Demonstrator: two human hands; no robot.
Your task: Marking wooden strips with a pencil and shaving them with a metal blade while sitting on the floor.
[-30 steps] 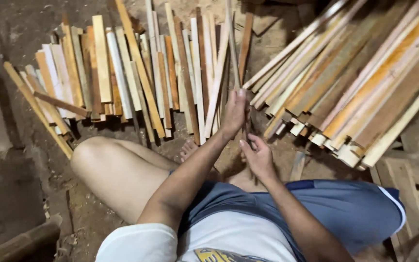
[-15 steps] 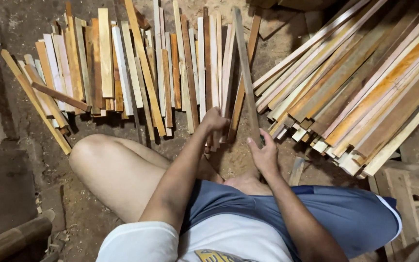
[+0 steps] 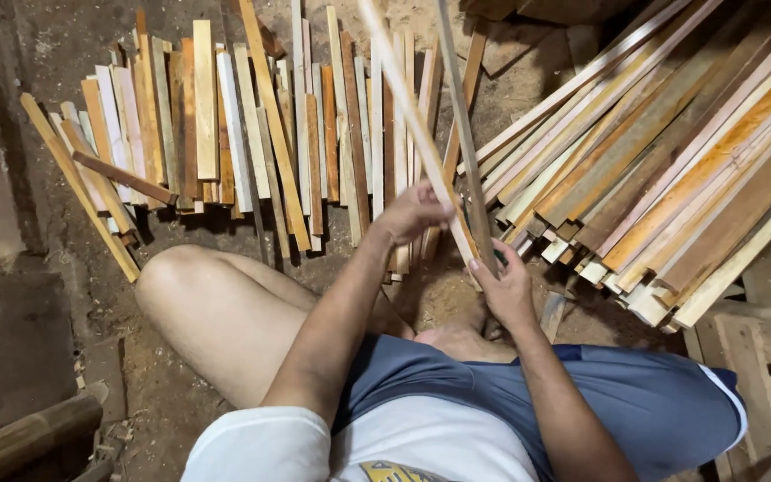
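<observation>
seated person viewed from above, one bare knee at lower left of the frame, blue shorts at lower right. left hand, at centre frame, has its grip closed around a pale wooden strip that slants up toward the top centre edge. right hand, just right of centre and lower, has its grip closed on the lower end of a darker grey-brown strip, which rises steeply to the top edge; the two strips cross near the hands. both strips are lifted above the dirt floor. a row of short wooden slats lies across the upper left. a larger heap of long slats fills the upper right, ends pointing toward the hands.
</observation>
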